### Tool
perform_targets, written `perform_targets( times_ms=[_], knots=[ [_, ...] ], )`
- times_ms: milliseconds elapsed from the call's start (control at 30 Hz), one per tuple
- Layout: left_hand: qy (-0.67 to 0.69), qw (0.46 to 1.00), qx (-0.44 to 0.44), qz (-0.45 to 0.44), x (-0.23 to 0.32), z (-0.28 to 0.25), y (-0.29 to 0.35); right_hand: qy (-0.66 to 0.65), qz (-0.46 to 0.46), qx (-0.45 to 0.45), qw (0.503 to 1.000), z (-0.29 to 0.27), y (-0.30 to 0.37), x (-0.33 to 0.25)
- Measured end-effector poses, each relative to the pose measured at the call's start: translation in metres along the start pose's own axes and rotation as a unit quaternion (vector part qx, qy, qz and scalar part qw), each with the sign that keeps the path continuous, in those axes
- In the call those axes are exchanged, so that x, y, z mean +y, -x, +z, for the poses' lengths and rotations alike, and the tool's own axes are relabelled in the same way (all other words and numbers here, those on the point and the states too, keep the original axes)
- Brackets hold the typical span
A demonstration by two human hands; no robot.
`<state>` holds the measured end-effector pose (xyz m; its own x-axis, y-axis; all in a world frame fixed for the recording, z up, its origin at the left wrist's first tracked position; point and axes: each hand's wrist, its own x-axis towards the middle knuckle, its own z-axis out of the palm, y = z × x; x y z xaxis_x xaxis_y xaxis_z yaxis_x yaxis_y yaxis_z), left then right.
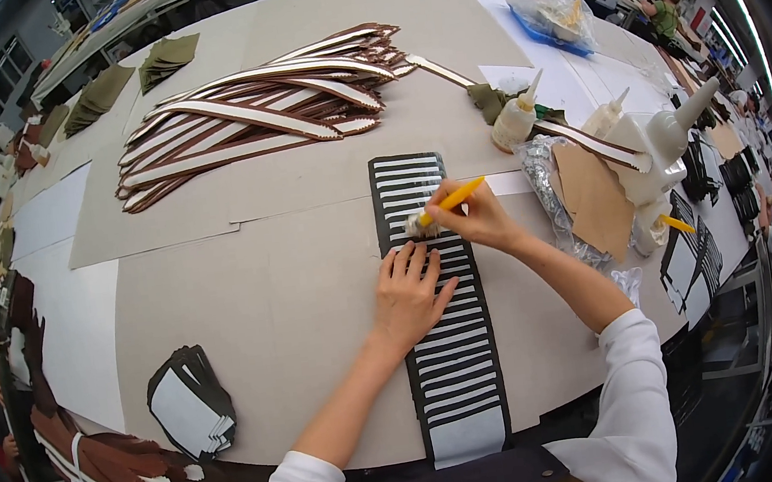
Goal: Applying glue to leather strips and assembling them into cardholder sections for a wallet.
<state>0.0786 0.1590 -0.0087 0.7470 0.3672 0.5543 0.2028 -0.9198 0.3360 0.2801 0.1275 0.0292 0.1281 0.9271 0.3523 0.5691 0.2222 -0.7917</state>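
Note:
A long column of overlapping black-edged pieces [457, 361] with pale strips between runs down the table in front of me. My left hand [411, 290] lies flat on its middle, fingers spread over the strips and the left edge. Above it, my right hand [477, 216] grips a brush [459, 195] by its yellow handle. The brush's bristle end rests against the strips just beyond my left fingertips; the bristles are partly hidden. At the column's near end, one wider pale panel [468, 437] shows.
A heap of brown and white straps [248, 119] lies at the far side. To the right stand white bottles [517, 121] beside brown card [594, 198] and clear plastic. Near left are a stack of black-edged pieces [191, 406] and brown leather pieces [112, 472]. Other people work around.

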Motion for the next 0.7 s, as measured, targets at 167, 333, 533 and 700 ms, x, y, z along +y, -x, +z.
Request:
perform_targets(
  times_ms=[167,333,533,700],
  knots=[
    [0.016,1.000,0.016,0.016,-0.003,0.005,-0.001,0.009,0.079,0.193,0.978,-0.018,-0.071,0.041],
    [-0.001,1.000,0.011,-0.009,-0.005,0.002,0.005,-0.019,-0.017,-0.050,0.998,0.020,-0.042,0.006],
    [0.021,1.000,0.021,0.001,-0.006,0.005,0.003,-0.046,0.075,0.148,0.985,0.001,-0.083,0.037],
    [0.009,1.000,0.005,-0.002,-0.001,0.002,0.004,-0.091,0.098,0.077,0.988,0.020,-0.079,0.034]
  ],
)
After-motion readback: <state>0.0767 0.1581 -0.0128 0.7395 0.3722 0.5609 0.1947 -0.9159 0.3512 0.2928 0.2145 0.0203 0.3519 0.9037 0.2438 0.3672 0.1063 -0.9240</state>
